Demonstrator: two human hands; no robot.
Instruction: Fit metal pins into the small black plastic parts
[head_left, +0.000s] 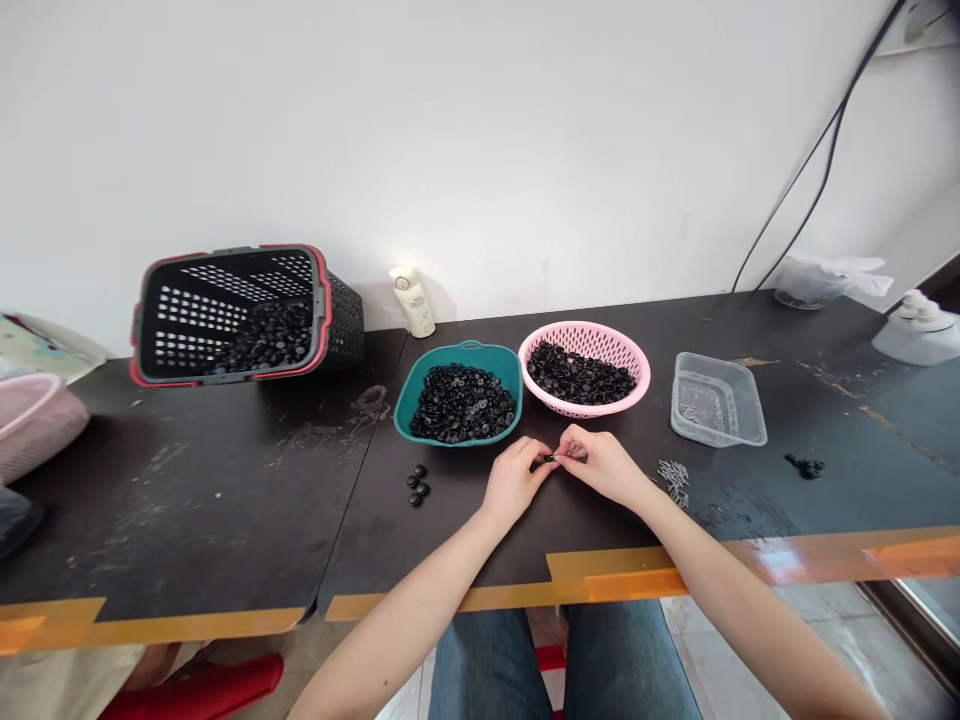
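The left hand [516, 474] and right hand [600, 464] meet, fingers clamped on a small black piece [549, 458]. Fine handling seems underway, calling for steadiness

Part [549, 458] btwn L hand [517, 473] & R hand [598, 463], before bowl [619, 352]; tub [406, 404] L of bowl, bottle [413, 302] behind tub, basket [345, 322] further L; box [727, 398] R of bowl, pins [673, 474] front-L of box.

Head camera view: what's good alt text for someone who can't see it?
A person's left hand and right hand pinch a small black piece above a dark table. Behind them sit a teal basin and pink basket of black parts.
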